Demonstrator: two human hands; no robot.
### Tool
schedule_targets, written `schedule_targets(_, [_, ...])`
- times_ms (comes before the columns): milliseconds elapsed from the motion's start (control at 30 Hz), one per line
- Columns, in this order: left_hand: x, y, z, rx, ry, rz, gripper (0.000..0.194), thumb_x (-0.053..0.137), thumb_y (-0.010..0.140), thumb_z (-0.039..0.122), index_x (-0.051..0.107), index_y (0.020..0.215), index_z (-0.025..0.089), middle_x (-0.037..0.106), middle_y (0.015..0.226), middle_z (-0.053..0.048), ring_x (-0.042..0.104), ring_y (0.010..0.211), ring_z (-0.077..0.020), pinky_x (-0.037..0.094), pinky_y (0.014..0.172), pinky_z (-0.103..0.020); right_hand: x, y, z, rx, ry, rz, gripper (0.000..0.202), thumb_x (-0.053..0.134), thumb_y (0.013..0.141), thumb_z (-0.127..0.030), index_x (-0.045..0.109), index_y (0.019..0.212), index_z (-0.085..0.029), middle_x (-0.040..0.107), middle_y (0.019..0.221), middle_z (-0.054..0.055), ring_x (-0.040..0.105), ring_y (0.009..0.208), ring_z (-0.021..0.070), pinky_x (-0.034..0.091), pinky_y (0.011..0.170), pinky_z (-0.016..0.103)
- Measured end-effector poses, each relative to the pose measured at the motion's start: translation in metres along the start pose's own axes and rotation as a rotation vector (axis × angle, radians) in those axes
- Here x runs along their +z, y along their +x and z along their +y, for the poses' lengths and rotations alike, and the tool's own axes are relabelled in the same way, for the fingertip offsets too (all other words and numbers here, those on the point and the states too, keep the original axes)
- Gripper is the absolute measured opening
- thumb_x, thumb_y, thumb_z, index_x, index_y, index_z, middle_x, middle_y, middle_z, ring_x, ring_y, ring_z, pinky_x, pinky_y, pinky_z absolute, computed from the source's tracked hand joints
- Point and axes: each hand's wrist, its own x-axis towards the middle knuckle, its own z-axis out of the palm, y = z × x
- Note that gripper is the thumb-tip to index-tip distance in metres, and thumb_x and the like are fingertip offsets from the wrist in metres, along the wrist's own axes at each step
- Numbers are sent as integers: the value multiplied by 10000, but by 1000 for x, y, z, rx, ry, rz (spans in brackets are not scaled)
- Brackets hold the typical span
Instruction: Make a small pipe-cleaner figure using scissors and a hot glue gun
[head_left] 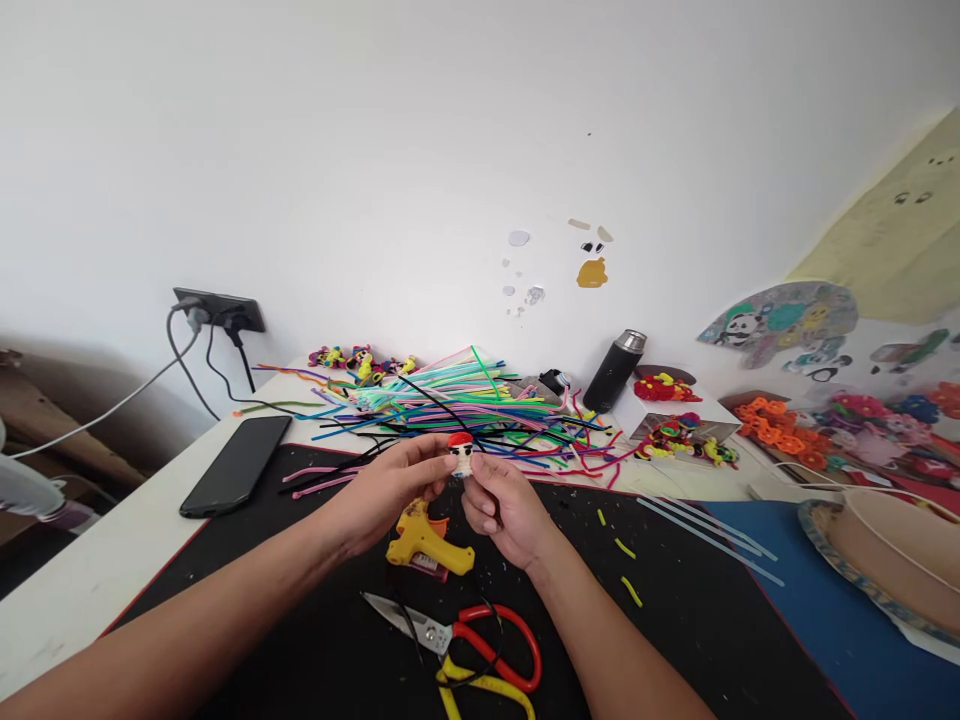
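Note:
Between the fingertips of both hands is a small pipe-cleaner figure point(461, 455) with a red top, black details and a cream lower part. My left hand point(409, 470) pinches it from the left, and my right hand point(502, 500) grips it from the right. A yellow hot glue gun point(429, 543) lies on the black mat just below my hands. Closer to me are scissors point(457, 635) with one red and one yellow handle, and a thin black cord crosses them. Fingers partly hide the figure's lower end.
Many coloured pipe cleaners point(450, 400) are heaped behind my hands. A black phone point(236, 465) lies left, and a black thermos point(615, 370) leans at the back. Yellow pipe-cleaner scraps point(625, 548) and glue sticks point(712, 540) lie right, near a round basket point(847, 580).

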Motion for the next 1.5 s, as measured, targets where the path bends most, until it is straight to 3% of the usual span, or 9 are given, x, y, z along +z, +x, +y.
schedule_targets(367, [-2,2,-9,2,-23,-8,367,823,846,485,648,971,188,522,763,37,443,677,-124,349,643,-266,-1,1,3,25,-15,-11,503,855,834,-592,545,818,-196,412,499,-130,273,366,31,114,409,219])
schedule_targets(800, [0,1,-11,3,-15,22,413,826,817,501,666,1019,178,536,799,27,447,685,-124,348,641,-266,-3,1,4,29,9,-34,490,863,845,-573,559,825,-190,430,502,-125,285,363,30,133,399,207])
schedule_targets(933, [-6,3,-9,92,83,-19,537,842,824,538,670,1209,206,577,892,5,528,795,-160,430,725,-290,-6,2,3,28,42,-21,484,880,835,-564,576,833,-186,432,502,-123,289,363,31,127,395,204])
schedule_targets(1067, [-14,6,-7,212,229,-85,726,869,814,489,561,1428,255,568,964,9,558,867,-179,470,773,-311,-7,3,3,28,51,-2,498,889,819,-576,581,820,-184,434,500,-120,294,361,32,127,391,206])
schedule_targets(1300, [-18,8,-15,236,343,-107,615,819,855,444,580,1372,211,620,1002,-15,560,838,-176,474,745,-314,-2,1,3,36,3,-8,524,881,816,-598,558,798,-185,427,502,-119,301,366,28,133,399,204])
schedule_targets(1500, [-20,10,-15,269,476,-29,555,776,864,440,630,1339,193,651,1004,-32,575,833,-184,482,736,-320,-1,1,4,38,-19,-9,523,862,824,-611,559,793,-187,457,515,-107,313,362,29,129,391,206])
